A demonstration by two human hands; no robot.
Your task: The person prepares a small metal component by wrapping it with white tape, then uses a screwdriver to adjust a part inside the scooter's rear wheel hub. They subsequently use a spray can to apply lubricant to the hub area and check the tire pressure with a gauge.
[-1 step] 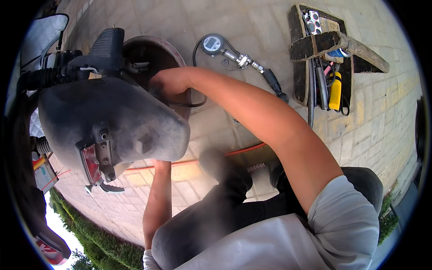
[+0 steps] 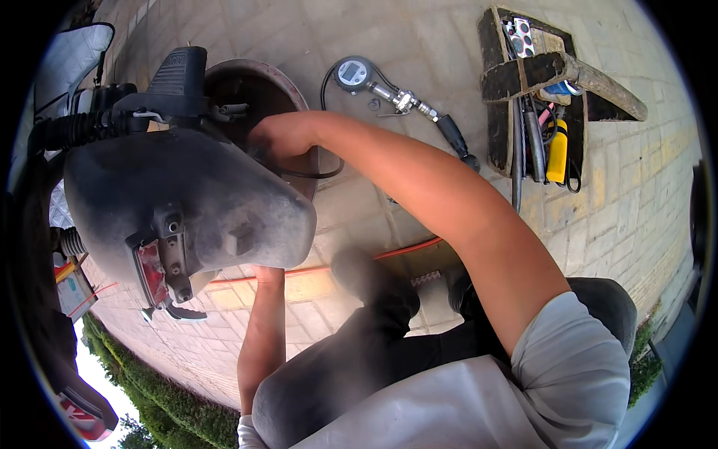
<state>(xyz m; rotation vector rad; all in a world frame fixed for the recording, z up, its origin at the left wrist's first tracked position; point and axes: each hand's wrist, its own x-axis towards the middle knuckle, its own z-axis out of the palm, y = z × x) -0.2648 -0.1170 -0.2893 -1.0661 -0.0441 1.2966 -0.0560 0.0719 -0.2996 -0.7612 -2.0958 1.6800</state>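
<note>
My right hand [image 2: 286, 135] reaches in behind a dusty black rear mudguard [image 2: 194, 198], over a round brown basin [image 2: 293, 84]. Its fingers look curled in the shadow there, and what they grip is too dark to make out. A black hose [image 2: 318, 176] loops out close by. From below, my left hand [image 2: 269, 274] goes under the mudguard's lower edge. Only the part by its wrist shows; the fingers are hidden. A red reflector [image 2: 151, 262] sits on the mudguard's bracket.
A tyre inflator with a round digital gauge [image 2: 352, 72] lies on the paving beyond my right arm. At the far right stands a worn tool carrier [image 2: 497, 90] holding several tools and a yellow-handled item [image 2: 557, 152]. An orange hose [image 2: 407, 248] crosses the ground.
</note>
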